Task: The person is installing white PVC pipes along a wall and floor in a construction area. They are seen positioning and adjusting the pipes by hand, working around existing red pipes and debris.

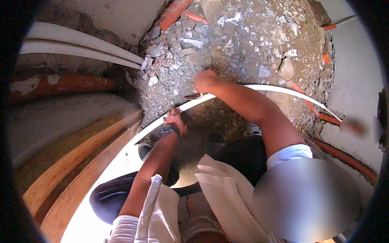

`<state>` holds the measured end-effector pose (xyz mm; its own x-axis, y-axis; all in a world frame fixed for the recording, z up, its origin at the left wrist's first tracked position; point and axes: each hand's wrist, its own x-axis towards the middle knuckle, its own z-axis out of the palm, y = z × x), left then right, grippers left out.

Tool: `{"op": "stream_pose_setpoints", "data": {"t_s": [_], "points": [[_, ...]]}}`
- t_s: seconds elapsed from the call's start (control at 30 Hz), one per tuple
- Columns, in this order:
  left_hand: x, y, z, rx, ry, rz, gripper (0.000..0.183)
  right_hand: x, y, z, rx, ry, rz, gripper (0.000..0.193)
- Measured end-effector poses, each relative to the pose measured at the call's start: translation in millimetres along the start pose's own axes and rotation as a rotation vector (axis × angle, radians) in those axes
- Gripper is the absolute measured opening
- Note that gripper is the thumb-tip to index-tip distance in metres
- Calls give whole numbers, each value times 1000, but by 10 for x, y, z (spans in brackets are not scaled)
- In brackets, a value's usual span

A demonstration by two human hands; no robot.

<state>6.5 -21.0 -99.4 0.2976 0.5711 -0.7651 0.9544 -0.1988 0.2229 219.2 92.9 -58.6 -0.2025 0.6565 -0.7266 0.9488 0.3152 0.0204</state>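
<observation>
A long white pipe (283,90) curves across a pit of grey rubble (243,40). My left hand (174,120), with a dark watch on the wrist, rests on the pipe and grips it. A little further along, my right hand (204,81) is closed on a small dark tool (193,96) whose tip touches the pipe. I am crouched over the pit, with my dark shoes (146,148) and knees below the pipe.
Orange conduits (60,84) run along the left wall, at the top (173,14) and at the lower right (348,160). Two more white pipes (81,44) enter from the upper left. Wooden planks (73,170) lie at the left. Pale walls (356,81) close the right side.
</observation>
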Motion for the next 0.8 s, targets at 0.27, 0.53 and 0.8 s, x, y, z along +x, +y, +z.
{"op": "stream_pose_setpoints", "data": {"t_s": [0.27, 0.53, 0.8], "points": [[-55, -72, 6, 22, -11, -21, 107, -575, 103, 250, 230, 208, 126, 47], [-29, -40, 65, 12, 55, -47, 103, -767, 832, -412, 242, 375, 349, 64], [38, -119, 90, 20, 35, 18, 101, -990, 835, -288, 306, 362, 355, 61]]}}
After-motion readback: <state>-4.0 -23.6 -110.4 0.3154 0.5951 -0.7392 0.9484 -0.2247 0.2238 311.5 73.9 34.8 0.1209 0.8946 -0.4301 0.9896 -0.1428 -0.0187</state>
